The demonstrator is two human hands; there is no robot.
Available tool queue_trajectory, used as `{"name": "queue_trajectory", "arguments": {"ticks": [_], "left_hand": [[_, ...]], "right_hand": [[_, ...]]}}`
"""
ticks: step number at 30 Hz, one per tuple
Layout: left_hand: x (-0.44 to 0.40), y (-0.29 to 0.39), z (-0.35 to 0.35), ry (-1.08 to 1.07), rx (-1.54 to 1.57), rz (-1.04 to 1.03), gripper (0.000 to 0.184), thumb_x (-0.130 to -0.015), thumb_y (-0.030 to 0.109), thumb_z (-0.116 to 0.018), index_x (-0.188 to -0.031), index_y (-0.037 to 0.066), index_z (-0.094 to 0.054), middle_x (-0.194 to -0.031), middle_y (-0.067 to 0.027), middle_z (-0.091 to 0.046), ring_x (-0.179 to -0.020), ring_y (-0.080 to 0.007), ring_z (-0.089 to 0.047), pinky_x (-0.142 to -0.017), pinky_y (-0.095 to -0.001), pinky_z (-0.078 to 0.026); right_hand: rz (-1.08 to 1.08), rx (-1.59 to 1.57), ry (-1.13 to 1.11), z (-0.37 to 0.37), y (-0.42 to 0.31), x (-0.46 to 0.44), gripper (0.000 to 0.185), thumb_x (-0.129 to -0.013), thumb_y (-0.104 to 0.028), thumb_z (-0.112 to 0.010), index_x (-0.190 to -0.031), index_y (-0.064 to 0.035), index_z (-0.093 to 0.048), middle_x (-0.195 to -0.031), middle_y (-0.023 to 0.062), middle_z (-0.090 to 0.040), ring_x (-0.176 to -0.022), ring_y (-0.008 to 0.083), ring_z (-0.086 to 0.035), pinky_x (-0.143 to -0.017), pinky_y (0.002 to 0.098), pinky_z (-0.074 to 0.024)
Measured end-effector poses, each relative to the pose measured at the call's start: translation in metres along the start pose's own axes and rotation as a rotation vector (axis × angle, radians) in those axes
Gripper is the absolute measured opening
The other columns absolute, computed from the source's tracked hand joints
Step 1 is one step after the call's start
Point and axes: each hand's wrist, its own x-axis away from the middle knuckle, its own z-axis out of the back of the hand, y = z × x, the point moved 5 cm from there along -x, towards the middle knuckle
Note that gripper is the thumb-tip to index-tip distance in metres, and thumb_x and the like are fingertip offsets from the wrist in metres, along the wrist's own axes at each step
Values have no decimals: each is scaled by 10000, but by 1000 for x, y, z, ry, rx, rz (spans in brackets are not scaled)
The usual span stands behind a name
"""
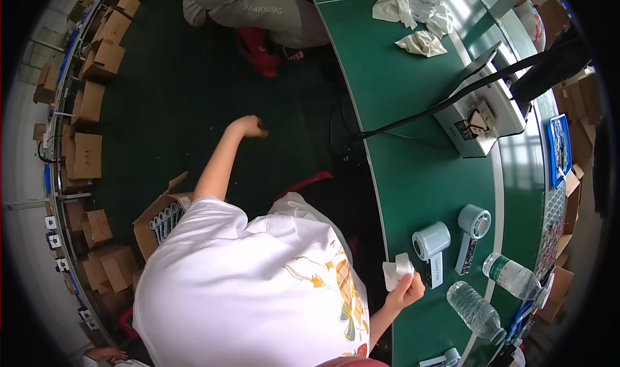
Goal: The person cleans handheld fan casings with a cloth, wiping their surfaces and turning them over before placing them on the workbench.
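My right hand point(406, 290) is closed on a folded white tissue point(398, 272), held at the front edge of the green table. Near it on the table are two grey-white handheld fans: one fan point(431, 241) with a white label reaching along its handle, and another fan point(475, 222) with a dark panel on its handle. My left hand point(247, 127) is stretched out over the dark floor, away from the table. Its fingers are loosely curved and blurred, with nothing visible in them.
Two clear plastic bottles, one bottle point(476, 311) and one labelled bottle point(513, 276), lie beside the fans. A white device point(483, 118) with a black cable stands farther along. An open carton point(147, 228) of fans sits at my left. A seated person point(271, 15) is ahead.
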Motion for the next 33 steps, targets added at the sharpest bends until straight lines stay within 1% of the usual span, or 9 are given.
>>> {"name": "queue_trajectory", "arguments": {"ticks": [6,11,13,15,18,20,26,31,33], "left_hand": [[-29,-13,-83,20,-156,87,264,-833,225,-529,-989,24,-597,-860,-134,-661,-753,-353,-621,-700,-395,-481],[94,74,-243,-734,-200,-64,622,-924,515,-315,-1073,-8,-616,-1001,-143,-647,-894,-282,-603,-830,-370,-448],[114,119,-226,-1194,349,444,566,-948,465,-304,-1224,33,-545,-1168,-99,-601,-1028,-266,-574,-933,-310,-406],[116,112,-232,-1073,189,-208,592,-928,485,-338,-1264,27,-505,-1211,-120,-574,-1036,-274,-572,-912,-329,-430],[122,164,-173,-1516,-538,-399,640,-869,514,-433,-1244,0,-507,-1193,-159,-577,-1029,-325,-569,-881,-362,-455],[125,196,-133,-1793,-253,-628,486,-918,360,-448,-1185,-34,-543,-1105,-186,-616,-957,-304,-609,-829,-347,-482],[-15,168,27,-1009,640,40,361,-849,302,-504,-899,-18,-663,-919,-264,-645,-781,-286,-649,-737,-344,-511],[16,151,17,-774,-631,-82,428,-814,422,-561,-998,52,-671,-1065,-131,-644,-903,-273,-620,-783,-320,-481],[74,212,-13,-1215,-273,-381,393,-820,353,-586,-1070,57,-650,-1079,-93,-645,-898,-238,-621,-778,-300,-481]], "right_hand": [[15,31,106,-7,-8,-6,262,-815,-86,-519,-571,-24,-449,-506,34,-406,-480,131,-285,-454,250,-267],[22,45,162,-10,-12,-1,262,-817,-93,-526,-572,-23,-460,-512,34,-415,-479,134,-290,-455,252,-270],[37,41,138,-9,-11,-3,261,-817,-97,-528,-575,-23,-468,-516,35,-421,-479,135,-292,-456,252,-269],[46,40,158,-6,-11,-4,271,-824,-114,-530,-578,-21,-468,-516,29,-421,-479,126,-291,-455,249,-270],[52,26,190,-7,-10,-4,306,-846,-164,-536,-587,-14,-469,-517,10,-422,-478,101,-287,-453,242,-272],[42,2,219,-6,-10,-5,297,-843,-157,-536,-591,-11,-476,-518,13,-425,-479,105,-291,-455,243,-275],[-9,-91,253,-1,-9,-3,243,-827,-119,-539,-618,4,-521,-529,31,-448,-484,129,-314,-462,253,-293],[1,-107,254,6,-6,-2,205,-822,-103,-543,-661,22,-569,-548,42,-483,-486,135,-339,-463,256,-303],[-19,-144,214,3,-9,-6,185,-821,-94,-538,-686,20,-593,-553,44,-491,-480,133,-338,-456,256,-299]]}}
